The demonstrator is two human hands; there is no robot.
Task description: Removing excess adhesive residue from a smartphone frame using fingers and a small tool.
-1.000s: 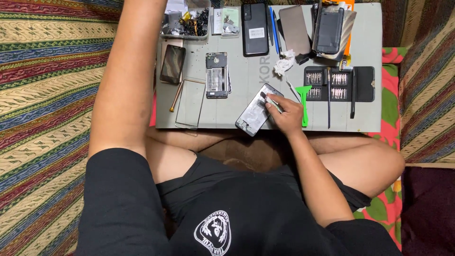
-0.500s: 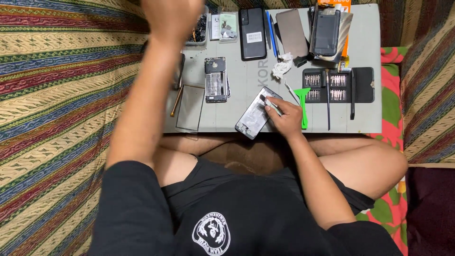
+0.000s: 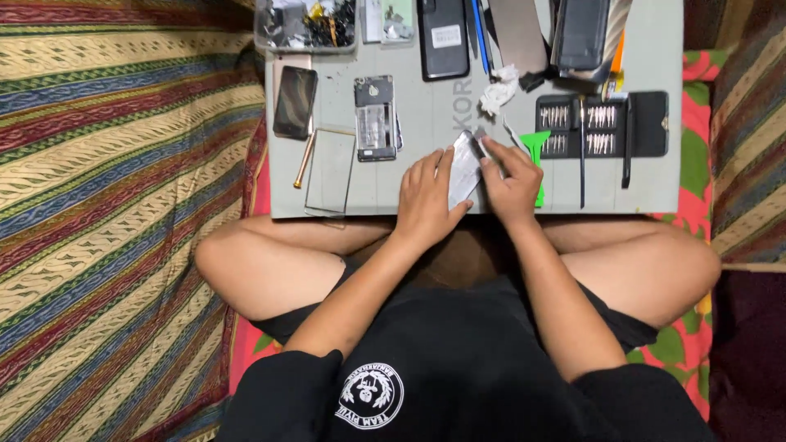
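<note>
A seated person's left hand (image 3: 427,195) and right hand (image 3: 509,182) are gripping a silver rectangular phone panel (image 3: 465,168) over the grey desk (image 3: 426,98), fingers closed on its edges, apparently mid-disassembly; prying next would call for steady pressure.

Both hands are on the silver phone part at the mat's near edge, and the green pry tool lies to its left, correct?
Not quite. In the head view, both the left hand and right hand are on the silver phone part, but the green pry tool lies to its right.

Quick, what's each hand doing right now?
Left hand: closed on the silver phone panel, holding its left edge.
Right hand: closed on the same panel's right side.
</note>
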